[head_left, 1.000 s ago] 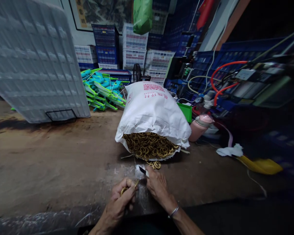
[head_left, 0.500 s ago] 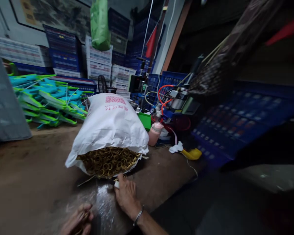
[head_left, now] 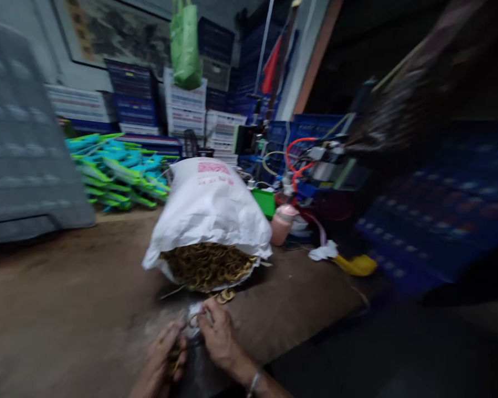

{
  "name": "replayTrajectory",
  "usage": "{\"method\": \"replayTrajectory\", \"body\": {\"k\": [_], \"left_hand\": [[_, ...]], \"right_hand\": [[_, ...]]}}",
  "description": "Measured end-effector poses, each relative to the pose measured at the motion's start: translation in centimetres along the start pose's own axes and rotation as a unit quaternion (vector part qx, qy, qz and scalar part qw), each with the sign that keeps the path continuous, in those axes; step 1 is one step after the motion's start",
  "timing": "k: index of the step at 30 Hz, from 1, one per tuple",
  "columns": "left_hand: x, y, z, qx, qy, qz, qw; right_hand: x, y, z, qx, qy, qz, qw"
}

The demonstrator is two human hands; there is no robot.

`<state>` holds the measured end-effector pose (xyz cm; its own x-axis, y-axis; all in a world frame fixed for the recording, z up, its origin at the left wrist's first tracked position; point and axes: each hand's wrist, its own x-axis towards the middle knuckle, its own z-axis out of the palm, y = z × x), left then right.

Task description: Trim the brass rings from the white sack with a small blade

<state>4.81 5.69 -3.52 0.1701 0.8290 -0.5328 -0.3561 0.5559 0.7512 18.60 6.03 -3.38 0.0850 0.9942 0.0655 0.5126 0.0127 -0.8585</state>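
Rings (head_left: 174,359) lie in the left hand (head_left: 160,351), its fingers curled around them; blur hides how many. Best to leave that curl snug without squeezing, so none slips through the gaps. Just beside it, the right hand (head_left: 224,340) has its fingers closed in a pinch, with one ring (head_left: 192,319) at their tips, between the hands. Something pale also shows in that grasp, too blurred to name. A light hold on the rim, with the ring's opening in view, would make it easier to check and turn; working low over the counter (head_left: 87,309) would catch a drop.

Beyond the right fingertips, a few loose rings (head_left: 225,296) lie at the sack's mouth, where a sleeve or wrist could scatter them. The sack (head_left: 216,215) lies on its side, its open end facing the hands and full of more rings (head_left: 207,265). Past it, right, stands a pink bottle (head_left: 280,226); farther left is a teal and green pile (head_left: 120,171), with crates (head_left: 135,110) behind.
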Motion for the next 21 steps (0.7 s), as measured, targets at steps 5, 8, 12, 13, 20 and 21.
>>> {"method": "replayTrajectory", "body": {"k": [5,8,12,13,20,21], "left_hand": [[0.0,-0.6,-0.4,0.071,-0.034,0.086,0.993],[-0.1,-0.7,-0.8,0.11,-0.028,0.085,0.99],[-0.5,0.0,-0.7,0.16,-0.027,0.117,0.98],[-0.6,0.1,-0.6,0.173,-0.029,0.118,0.977],[-0.5,0.0,-0.7,0.147,-0.089,0.053,0.984],[-0.5,0.1,-0.7,0.14,-0.095,0.046,0.984]], "right_hand": [[-0.1,-0.5,1.0,0.065,-0.052,-0.043,0.996],[-0.1,-0.3,1.3,0.087,-0.07,-0.041,0.993],[0.0,-0.1,1.5,0.113,-0.084,-0.014,0.99],[0.0,0.0,1.5,0.113,-0.086,-0.012,0.99],[0.5,-0.2,1.6,0.052,-0.092,-0.016,0.994],[0.5,-0.3,1.5,0.055,-0.098,-0.012,0.994]]}}
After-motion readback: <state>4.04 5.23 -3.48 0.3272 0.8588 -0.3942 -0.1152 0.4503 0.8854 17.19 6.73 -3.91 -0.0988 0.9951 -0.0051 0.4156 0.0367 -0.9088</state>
